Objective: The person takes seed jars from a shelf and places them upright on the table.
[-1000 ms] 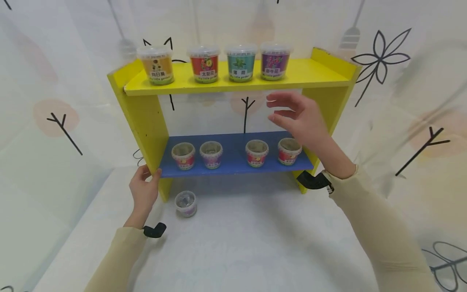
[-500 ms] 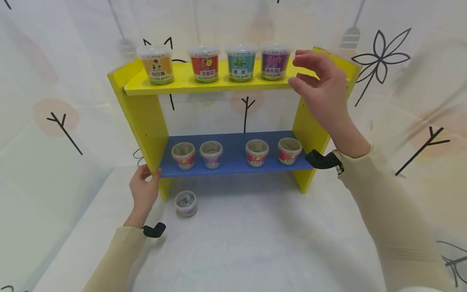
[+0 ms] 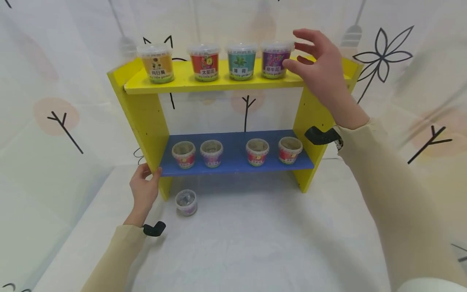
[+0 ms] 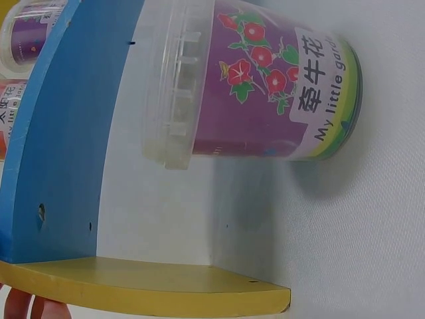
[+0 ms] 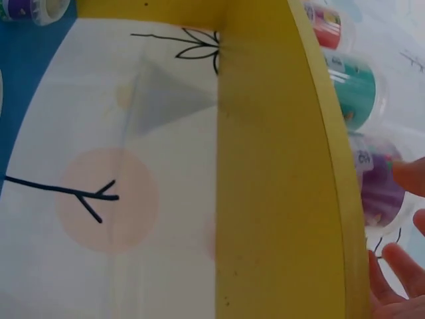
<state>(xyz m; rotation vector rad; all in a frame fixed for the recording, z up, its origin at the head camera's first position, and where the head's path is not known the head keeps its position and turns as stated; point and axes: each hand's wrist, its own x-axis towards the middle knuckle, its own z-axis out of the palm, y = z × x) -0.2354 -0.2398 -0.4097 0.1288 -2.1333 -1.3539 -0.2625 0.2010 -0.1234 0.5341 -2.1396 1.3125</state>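
Observation:
A two-tier shelf, with a yellow top board (image 3: 175, 87) and a blue lower board (image 3: 233, 148), stands in front of me. My left hand (image 3: 144, 190) grips its lower left side, thumb at the blue board's corner. At the top right, my right hand (image 3: 324, 71) is at a lidded purple cup (image 3: 274, 63), thumb over its right front edge and fingers spread beside it. In the right wrist view the thumb (image 5: 410, 177) overlaps that purple cup (image 5: 382, 183); I cannot tell whether it touches. Orange (image 3: 157, 67), red (image 3: 205, 65) and teal (image 3: 241, 63) cups share the top board.
Several small lidless-looking cups, among them a red one (image 3: 184, 156) and a purple one (image 3: 211, 154), stand on the blue board. Another purple cup (image 3: 186, 202) sits on the white tabletop (image 3: 237, 243) before the shelf. A patterned cloth (image 3: 73, 81) hangs behind.
My right hand has risen from in front of the gap between the boards to the purple cup's right side, its thumb now over the cup's edge. The left hand stays on the shelf.

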